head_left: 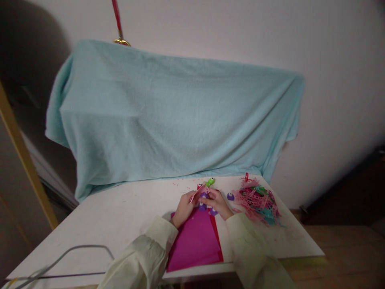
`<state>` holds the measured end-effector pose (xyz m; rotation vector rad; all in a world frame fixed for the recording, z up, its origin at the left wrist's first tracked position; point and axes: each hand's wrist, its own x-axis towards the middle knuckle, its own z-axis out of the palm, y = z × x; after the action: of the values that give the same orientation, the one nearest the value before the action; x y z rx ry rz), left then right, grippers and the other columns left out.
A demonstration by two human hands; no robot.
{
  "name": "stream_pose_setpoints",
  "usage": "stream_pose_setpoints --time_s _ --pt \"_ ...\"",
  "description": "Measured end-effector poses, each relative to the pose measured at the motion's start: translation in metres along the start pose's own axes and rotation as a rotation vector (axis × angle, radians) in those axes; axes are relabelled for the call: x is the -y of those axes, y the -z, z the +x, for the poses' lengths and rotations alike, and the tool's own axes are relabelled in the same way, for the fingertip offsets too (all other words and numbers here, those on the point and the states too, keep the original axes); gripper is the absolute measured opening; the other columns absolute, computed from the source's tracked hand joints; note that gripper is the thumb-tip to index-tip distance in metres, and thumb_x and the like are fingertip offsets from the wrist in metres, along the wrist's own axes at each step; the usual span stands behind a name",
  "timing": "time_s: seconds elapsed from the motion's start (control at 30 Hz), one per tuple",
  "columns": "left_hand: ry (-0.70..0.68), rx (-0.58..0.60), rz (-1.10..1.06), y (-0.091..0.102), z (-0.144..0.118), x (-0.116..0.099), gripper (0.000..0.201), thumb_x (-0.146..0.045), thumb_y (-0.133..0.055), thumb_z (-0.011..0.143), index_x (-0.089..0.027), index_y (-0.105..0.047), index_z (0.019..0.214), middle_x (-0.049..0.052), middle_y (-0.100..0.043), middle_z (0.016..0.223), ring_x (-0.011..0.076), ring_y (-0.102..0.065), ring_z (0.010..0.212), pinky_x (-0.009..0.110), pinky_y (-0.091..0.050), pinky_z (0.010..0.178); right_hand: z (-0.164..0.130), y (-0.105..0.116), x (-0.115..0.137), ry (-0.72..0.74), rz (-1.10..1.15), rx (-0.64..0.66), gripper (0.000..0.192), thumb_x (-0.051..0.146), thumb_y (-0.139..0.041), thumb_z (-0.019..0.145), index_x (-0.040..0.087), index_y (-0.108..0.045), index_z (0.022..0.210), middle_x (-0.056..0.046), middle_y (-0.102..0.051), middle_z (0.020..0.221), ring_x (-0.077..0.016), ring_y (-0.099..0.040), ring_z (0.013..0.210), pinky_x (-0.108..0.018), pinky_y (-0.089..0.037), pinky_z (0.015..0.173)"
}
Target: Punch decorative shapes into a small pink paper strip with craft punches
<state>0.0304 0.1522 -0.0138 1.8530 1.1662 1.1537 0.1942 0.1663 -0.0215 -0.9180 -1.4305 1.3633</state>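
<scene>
Pale sleeves [144,257] nearest the camera, crossing the near edge of the tabletop [126,208]. Magenta paper sheets [195,241] flat at the near edge, a red sheet [217,241] showing beneath on the right side; uncut as far as visible. Left hand [184,208] pinching a pink paper strip [197,194]; right hand [219,202] closed on the same strip and what looks like a small purple punch [203,196], grip partly hidden. Green punch [209,182] just beyond, another purple punch [230,196] to the right. Heap of punched strips [258,200] toward the far right corner: much already worked, sheets remaining. Blue towel [174,112] draped behind.
</scene>
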Motion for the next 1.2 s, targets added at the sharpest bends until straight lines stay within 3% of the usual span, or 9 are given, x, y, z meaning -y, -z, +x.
stream_pose_setpoints --time_s 0.4,0.67,1.0,1.2 --pt "-0.010 0.036 -0.040 -0.002 0.000 0.008 0.033 -0.037 -0.039 0.087 -0.014 -0.057 0.071 0.000 -0.056 0.067 0.0141 -0.048 0.064 0.022 -0.036 0.060 -0.003 -0.001 0.005 0.007 0.018 0.008 0.038 0.035 -0.076 0.061 0.018 -0.062 0.093 -0.005 -0.067 0.091 -0.0204 -0.062 0.086 -0.029 -0.048 0.075" --pt "0.012 0.059 -0.056 -0.006 0.000 0.013 0.031 -0.033 -0.038 0.086 -0.014 -0.056 0.069 0.000 -0.058 0.067 0.0142 -0.050 0.064 0.023 -0.037 0.060 -0.006 -0.002 0.006 -0.062 -0.012 -0.036 0.031 0.038 -0.071 0.068 0.014 -0.063 0.084 -0.004 -0.066 0.070 -0.0118 -0.056 0.055 -0.020 -0.038 0.048" --pt "-0.018 -0.028 -0.009 -0.006 0.000 0.008 0.033 -0.037 -0.040 0.087 -0.013 -0.055 0.070 -0.001 -0.056 0.065 0.0130 -0.047 0.061 0.022 -0.034 0.058 -0.007 -0.004 0.017 -0.066 0.082 -0.073 0.034 0.038 -0.074 0.062 0.016 -0.065 0.087 -0.004 -0.066 0.080 -0.0161 -0.059 0.068 -0.025 -0.044 0.060" --pt "-0.058 -0.014 -0.020 -0.004 0.000 0.008 0.030 -0.036 -0.041 0.087 -0.014 -0.055 0.073 0.000 -0.059 0.070 0.0138 -0.049 0.065 0.022 -0.037 0.062 -0.008 -0.002 0.020 -0.069 0.048 -0.078 0.031 0.037 -0.075 0.062 0.014 -0.065 0.081 -0.003 -0.066 0.075 -0.0150 -0.058 0.064 -0.024 -0.042 0.057"
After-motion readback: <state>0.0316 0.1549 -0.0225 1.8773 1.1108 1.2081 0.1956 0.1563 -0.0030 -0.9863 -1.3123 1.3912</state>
